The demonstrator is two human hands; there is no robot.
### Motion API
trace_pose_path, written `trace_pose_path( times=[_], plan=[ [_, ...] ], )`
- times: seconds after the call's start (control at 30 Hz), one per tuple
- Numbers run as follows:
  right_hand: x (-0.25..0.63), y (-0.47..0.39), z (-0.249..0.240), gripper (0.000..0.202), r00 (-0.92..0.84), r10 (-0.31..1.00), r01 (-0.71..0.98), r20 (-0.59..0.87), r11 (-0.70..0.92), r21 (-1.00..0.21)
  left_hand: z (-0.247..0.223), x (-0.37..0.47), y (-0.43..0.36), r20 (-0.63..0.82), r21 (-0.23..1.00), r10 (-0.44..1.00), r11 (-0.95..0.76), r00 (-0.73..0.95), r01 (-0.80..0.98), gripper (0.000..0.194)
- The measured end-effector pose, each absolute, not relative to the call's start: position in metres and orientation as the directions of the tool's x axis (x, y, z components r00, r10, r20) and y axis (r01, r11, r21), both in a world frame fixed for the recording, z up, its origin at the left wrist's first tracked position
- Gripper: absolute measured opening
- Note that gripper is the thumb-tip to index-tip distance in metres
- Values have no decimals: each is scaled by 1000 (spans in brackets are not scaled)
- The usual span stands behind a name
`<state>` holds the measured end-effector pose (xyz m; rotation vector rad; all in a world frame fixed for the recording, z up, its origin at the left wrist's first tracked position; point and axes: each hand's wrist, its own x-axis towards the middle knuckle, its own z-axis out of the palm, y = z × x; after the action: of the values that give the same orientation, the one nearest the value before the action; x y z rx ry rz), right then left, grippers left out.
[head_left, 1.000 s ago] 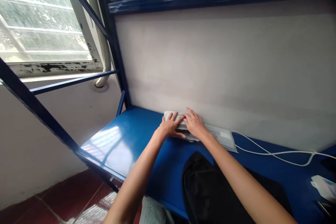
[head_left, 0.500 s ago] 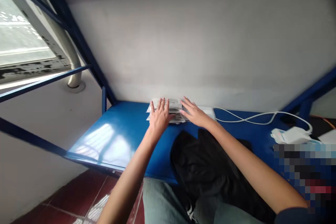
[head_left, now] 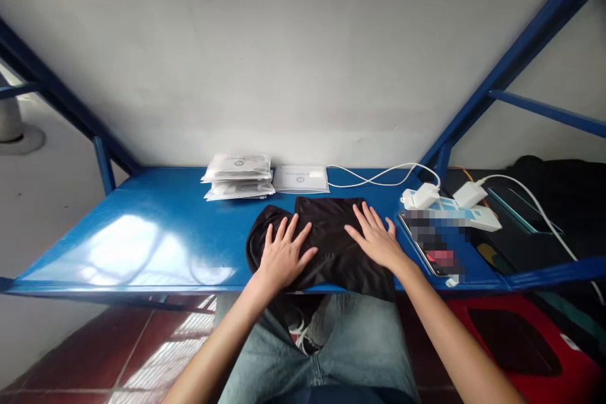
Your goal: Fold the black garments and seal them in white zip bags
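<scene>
A black cloth garment [head_left: 331,252] lies on the blue table [head_left: 180,227], its near edge hanging over toward my lap. My left hand [head_left: 284,255] rests on its left part with the fingers spread. On its right part lies my right hand [head_left: 376,237], palm down and fingers apart. Neither hand grips anything. Behind the garment, a stack of white plastic packets [head_left: 238,170] sits against the wall. One flat white packet [head_left: 302,179] lies beside the stack on its right.
A white power strip [head_left: 483,217] with plugged-in chargers stands at the right, with a white cable [head_left: 374,180] running along the wall. A phone [head_left: 416,243] lies near it. Blue metal bars [head_left: 473,101] frame both sides. A red seat [head_left: 511,353] is at lower right.
Both hands have left the stack of packets and come down onto the black garment. The view has swung to the right, and the garment now lies flatter on the table.
</scene>
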<state>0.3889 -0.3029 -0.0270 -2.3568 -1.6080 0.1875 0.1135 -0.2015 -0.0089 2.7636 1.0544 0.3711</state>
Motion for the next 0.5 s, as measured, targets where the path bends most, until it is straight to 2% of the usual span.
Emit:
trace_pose_path(
  times=[0.13,0.2,0.33,0.4,0.5],
  plan=[
    [436,-276,-17,85,498,866,750,44,-406,-522,17,126,-150,91,357,784,-602,614,715,45],
    [455,-267,-14,78,498,867,714,20,-397,-576,23,133,-121,53,371,813,-555,580,744,44],
    [470,-258,-13,53,403,915,675,17,-284,-681,20,146,-87,-35,389,798,-544,601,744,43],
    [468,-260,-14,47,357,933,639,39,-213,-739,16,149,-82,-76,403,787,-538,613,741,37],
    [461,-267,-17,46,339,936,569,91,-127,-812,14,151,-81,-104,421,775,-534,624,734,44]
  ],
)
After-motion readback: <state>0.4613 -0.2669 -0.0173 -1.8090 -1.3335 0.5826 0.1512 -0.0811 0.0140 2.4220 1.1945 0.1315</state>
